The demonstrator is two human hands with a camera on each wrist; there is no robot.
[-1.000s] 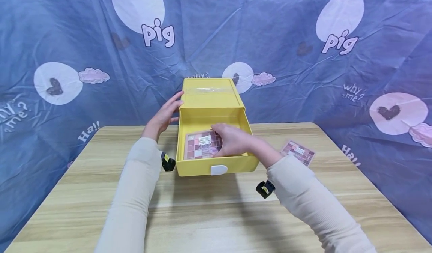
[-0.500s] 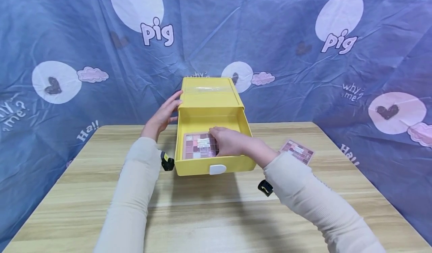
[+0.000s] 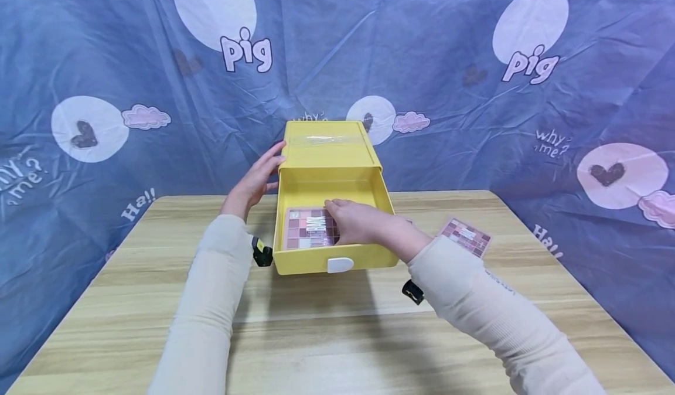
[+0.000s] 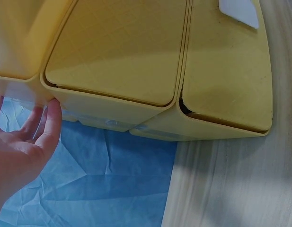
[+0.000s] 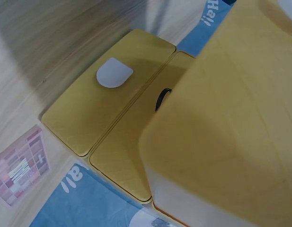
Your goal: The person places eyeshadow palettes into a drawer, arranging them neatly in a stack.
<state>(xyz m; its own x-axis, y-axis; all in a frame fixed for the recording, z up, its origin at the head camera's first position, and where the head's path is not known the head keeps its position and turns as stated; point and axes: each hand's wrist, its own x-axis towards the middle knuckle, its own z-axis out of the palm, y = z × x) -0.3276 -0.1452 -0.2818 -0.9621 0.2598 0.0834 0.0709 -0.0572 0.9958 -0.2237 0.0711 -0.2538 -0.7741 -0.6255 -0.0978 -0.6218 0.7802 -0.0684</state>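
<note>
A yellow drawer cabinet (image 3: 329,143) stands on the table with its top drawer (image 3: 311,261) pulled out. Inside that drawer, at the left front, lies a pink-and-brown chequered eyeshadow palette (image 3: 306,231). My right hand (image 3: 361,222) reaches over the drawer front and grips the palette's right side, fingers at the far edge and thumb nearer me; that end is covered by the hand. My left hand (image 3: 253,181) rests with extended fingers (image 4: 52,120) against the cabinet's left side, near the top. The right wrist view shows the drawer's underside, not the hand.
A second chequered palette (image 3: 465,237) lies on the wooden table (image 3: 327,336), right of the cabinet. Two lower drawers are shut; the bottom one carries a white handle (image 5: 114,73). A blue printed cloth (image 3: 448,78) hangs behind and along the sides.
The palette in my right hand has shifted slightly left and down into the drawer, and its printed label now faces differently. My left hand stays against the cabinet.
</note>
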